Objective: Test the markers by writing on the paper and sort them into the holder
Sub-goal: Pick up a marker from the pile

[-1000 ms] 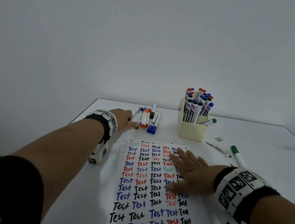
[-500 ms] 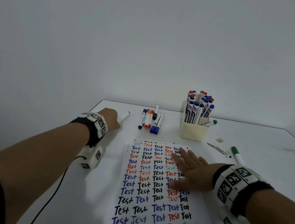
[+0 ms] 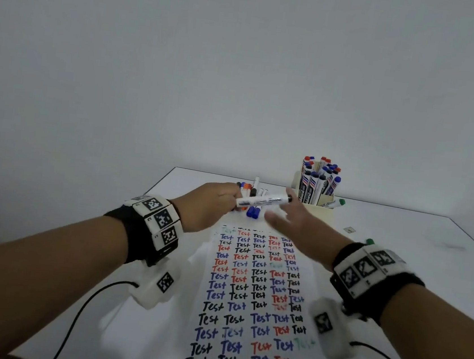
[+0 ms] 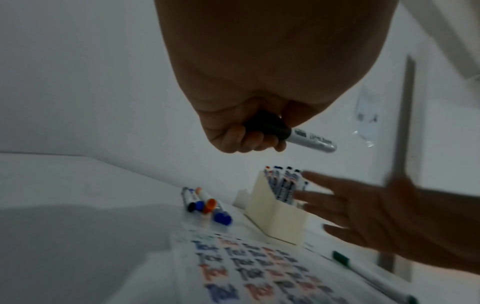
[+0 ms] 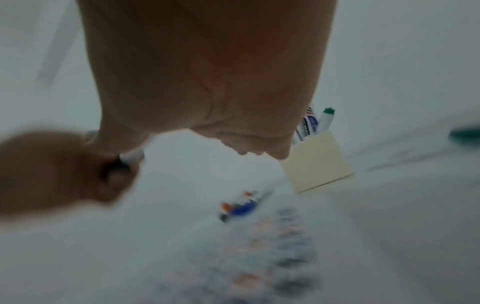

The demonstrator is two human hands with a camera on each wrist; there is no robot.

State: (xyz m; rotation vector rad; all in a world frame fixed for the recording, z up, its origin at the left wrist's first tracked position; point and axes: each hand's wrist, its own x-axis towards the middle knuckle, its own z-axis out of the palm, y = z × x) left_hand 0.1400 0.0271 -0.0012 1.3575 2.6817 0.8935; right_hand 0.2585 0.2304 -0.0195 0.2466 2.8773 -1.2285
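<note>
Left hand point(image 3: 212, 206) grips the black-capped white plastic marker point(image 3: 262, 201) by its cap end, held over the far end of the test paper point(image 3: 248, 298); right hand point(image 3: 292, 224) is spread and empty alongside. Light, stiff, slick barrel, so I'd grab mid-barrel.

Paper point(image 3: 258, 294): white, covered in rows of "Test" written in black, blue, red and faint green. Holder point(image 3: 319, 211), beyond the paper: cream; markers in it point(image 3: 318, 179) have white barrels and blue, red and black caps. Loose markers point(image 3: 250, 195) left of the holder: blue, orange, black caps. Wristbands point(image 3: 160, 223): black, with black-and-white square code tags.
</note>
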